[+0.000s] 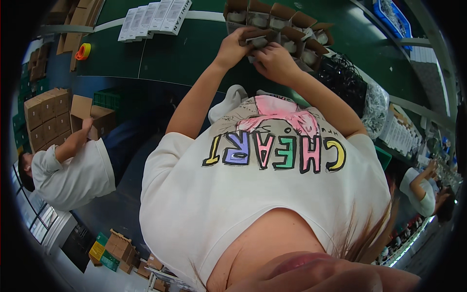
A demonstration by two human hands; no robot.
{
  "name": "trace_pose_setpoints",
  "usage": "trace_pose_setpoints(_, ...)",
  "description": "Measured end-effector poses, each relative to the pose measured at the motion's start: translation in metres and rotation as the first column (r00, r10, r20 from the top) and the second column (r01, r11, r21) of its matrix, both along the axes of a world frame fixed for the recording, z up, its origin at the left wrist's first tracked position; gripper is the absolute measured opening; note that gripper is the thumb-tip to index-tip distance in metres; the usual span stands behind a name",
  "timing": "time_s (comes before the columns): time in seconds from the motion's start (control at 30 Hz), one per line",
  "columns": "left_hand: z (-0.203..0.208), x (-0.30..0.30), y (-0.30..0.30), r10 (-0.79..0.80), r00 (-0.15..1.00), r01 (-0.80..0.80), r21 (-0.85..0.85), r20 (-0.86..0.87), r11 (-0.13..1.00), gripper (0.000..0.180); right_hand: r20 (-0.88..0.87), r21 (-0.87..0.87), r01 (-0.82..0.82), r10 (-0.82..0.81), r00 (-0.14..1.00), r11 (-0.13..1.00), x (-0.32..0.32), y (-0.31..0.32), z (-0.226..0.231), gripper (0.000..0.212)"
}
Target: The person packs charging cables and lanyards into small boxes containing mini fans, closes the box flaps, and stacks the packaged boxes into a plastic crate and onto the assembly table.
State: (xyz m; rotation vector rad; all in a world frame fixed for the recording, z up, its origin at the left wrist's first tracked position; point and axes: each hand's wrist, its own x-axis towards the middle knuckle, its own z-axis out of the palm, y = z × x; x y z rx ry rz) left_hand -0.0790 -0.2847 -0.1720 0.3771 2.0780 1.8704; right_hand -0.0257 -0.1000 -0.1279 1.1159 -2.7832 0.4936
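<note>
The left hand (232,50) has its grip closed on a small open carton (253,34), near-left in a row of open cartons (292,33) on the green counter (180,56). The right hand's (278,63) curled grip is unclear; best brace the carton, fingering gently.

From far off I see big bright letters (289,153) on the white shirt (243,204); black letters (183,15) on white boxes (154,19)

Packing workshop with stacked cartons (47,118)
</note>
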Motion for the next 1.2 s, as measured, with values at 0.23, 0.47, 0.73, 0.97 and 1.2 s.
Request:
trace_pose_setpoints(0.23, 0.037, 0.031, -0.022, -0.048, 0.997, 0.063, -0.357, 0.052, 0.932, 0.048, -0.135, -0.066, -0.027, 0.017, 0.991, 0.997, 0.003, -0.017, -0.005, 0.036)
trace_pose_setpoints(0.47, 0.019, 0.037, -0.054, -0.072, 0.991, 0.072, 0.003, 0.114, 0.997, 0.053, -0.056, -0.262, -0.056, 0.043, 0.998, 0.964, 0.008, -0.007, 0.011, 0.038)
trace_pose_setpoints(0.73, -0.007, 0.066, -0.049, 0.042, 0.920, -0.168, 0.293, 0.390, 0.941, 0.061, 0.252, -0.440, 0.178, -0.069, 0.965, 0.880, 0.036, -0.007, -0.052, 0.055)
trace_pose_setpoints(0.97, -0.014, 0.090, -0.043, 0.055, 0.630, -0.380, -0.246, -0.775, 0.892, 0.040, 0.136, -0.467, 0.019, 0.050, 0.989, 0.884, 0.023, 0.001, -0.073, 0.040)
trace_pose_setpoints(1.2, -0.016, 0.090, -0.043, -0.017, 0.656, -0.348, -0.323, -0.754, 0.880, 0.035, 0.174, -0.507, 0.054, 0.041, 0.984, 0.860, 0.020, 0.002, -0.080, 0.046)
